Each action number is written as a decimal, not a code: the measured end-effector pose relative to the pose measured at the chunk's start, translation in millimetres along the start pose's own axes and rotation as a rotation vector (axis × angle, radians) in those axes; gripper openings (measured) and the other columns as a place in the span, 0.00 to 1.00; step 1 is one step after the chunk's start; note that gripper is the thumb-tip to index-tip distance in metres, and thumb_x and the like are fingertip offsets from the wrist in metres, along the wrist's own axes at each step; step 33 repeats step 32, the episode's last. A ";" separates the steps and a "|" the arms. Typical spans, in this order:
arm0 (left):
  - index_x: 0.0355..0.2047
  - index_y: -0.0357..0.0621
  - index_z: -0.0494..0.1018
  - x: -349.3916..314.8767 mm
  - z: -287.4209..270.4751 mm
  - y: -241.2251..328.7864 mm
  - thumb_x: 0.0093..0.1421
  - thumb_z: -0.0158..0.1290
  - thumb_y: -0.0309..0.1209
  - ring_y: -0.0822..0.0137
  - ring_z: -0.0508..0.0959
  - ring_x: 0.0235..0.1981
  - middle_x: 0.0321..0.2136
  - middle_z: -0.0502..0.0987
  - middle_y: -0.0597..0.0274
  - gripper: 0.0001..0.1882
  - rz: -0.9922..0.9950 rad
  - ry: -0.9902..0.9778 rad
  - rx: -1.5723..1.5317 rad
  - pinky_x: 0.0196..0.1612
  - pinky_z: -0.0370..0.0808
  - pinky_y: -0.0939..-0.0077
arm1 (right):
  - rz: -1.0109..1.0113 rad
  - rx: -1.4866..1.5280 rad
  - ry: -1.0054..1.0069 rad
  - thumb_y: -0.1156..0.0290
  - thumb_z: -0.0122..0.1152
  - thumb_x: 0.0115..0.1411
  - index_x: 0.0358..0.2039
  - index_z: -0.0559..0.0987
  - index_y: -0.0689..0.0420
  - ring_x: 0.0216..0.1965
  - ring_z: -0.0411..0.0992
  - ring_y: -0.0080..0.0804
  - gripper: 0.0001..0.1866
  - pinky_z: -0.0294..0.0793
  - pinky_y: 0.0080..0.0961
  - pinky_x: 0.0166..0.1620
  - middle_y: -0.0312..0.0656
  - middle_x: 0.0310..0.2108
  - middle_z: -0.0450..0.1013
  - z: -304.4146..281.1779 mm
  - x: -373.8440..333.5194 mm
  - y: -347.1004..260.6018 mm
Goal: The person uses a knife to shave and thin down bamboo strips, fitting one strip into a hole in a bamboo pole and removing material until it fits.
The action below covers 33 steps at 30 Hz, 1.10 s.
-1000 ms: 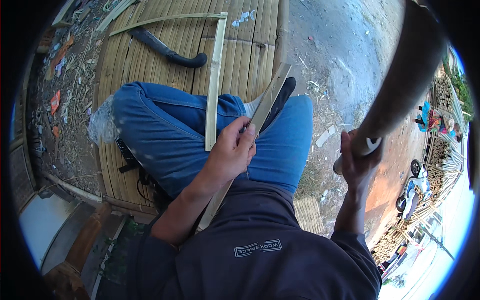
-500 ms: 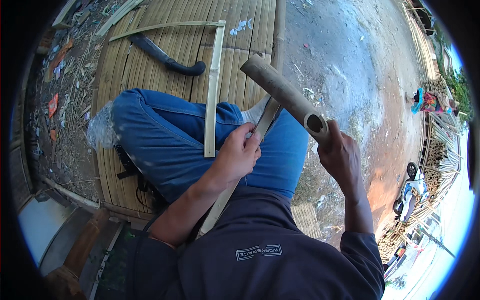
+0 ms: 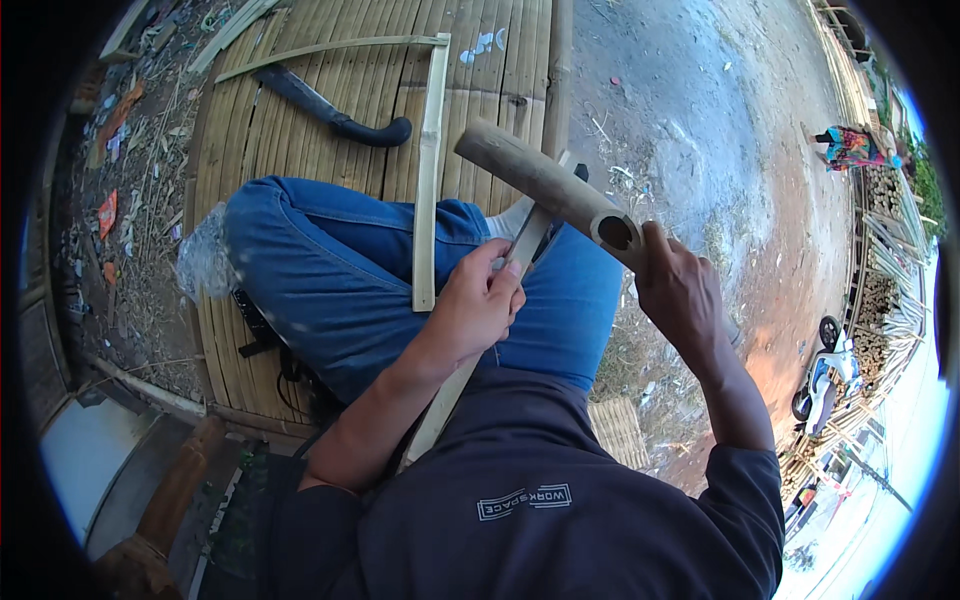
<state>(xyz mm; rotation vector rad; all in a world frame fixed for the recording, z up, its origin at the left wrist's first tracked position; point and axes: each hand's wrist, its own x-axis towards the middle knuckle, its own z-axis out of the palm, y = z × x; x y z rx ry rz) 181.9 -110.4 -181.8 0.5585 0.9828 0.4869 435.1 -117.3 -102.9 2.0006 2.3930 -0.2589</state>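
Observation:
My left hand [image 3: 475, 305] is closed around a long flat bamboo strip [image 3: 445, 408], which slants from beside my torso up across my lap. Close to the strip's far end shows a dark, narrow piece [image 3: 549, 240]; I cannot tell what it is. A bamboo mallet [image 3: 525, 172], a thick tube with a hollow cut near the grip, is in my right hand [image 3: 682, 290]. Its head lies across the view over the strip's far end; whether they touch cannot be seen. Two joined bamboo strips [image 3: 430, 175] form a corner, one leg resting on my jeans.
A machete [image 3: 305, 98] with a dark curved handle lies on the slatted bamboo platform [image 3: 480, 120]. Litter covers the ground at left. On the right are a bare dirt yard [image 3: 680, 110], a parked motorbike [image 3: 828, 378], stacked bamboo [image 3: 885, 300] and a distant person [image 3: 855, 148].
My right hand has shifted the mallet left, its head now further over the strip. The left hand keeps its hold in nearly the same place. The distant person has moved farther up the view.

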 end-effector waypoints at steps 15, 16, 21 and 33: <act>0.53 0.37 0.68 -8.6 12.7 -15.0 0.74 0.41 0.31 0.82 0.62 0.14 0.19 0.67 0.70 0.14 0.172 0.110 0.425 0.16 0.60 0.84 | 0.126 -0.071 -0.270 0.75 0.67 0.49 0.44 0.69 0.58 0.30 0.80 0.56 0.22 0.79 0.40 0.32 0.52 0.26 0.78 4.5 10.4 4.6; 0.53 0.38 0.68 5.6 0.1 -17.0 0.74 0.42 0.32 0.82 0.61 0.14 0.19 0.67 0.70 0.13 0.074 0.094 0.259 0.16 0.59 0.84 | 0.094 0.006 -0.144 0.74 0.66 0.51 0.43 0.69 0.57 0.29 0.79 0.56 0.20 0.78 0.42 0.30 0.53 0.26 0.78 1.0 17.1 10.3; 0.54 0.38 0.67 -12.2 5.4 7.5 0.74 0.41 0.30 0.83 0.60 0.14 0.20 0.66 0.71 0.13 0.184 0.016 0.171 0.16 0.58 0.86 | 0.174 0.179 0.000 0.77 0.64 0.52 0.42 0.69 0.59 0.30 0.81 0.54 0.18 0.79 0.42 0.33 0.56 0.24 0.77 2.8 13.8 0.0; 0.56 0.42 0.68 -4.4 -33.2 15.9 0.73 0.43 0.29 0.83 0.59 0.15 0.22 0.68 0.69 0.14 0.093 0.166 -0.021 0.18 0.58 0.86 | 0.177 0.370 0.281 0.75 0.61 0.55 0.44 0.70 0.56 0.27 0.78 0.58 0.16 0.77 0.48 0.32 0.56 0.26 0.77 -3.8 27.1 -10.5</act>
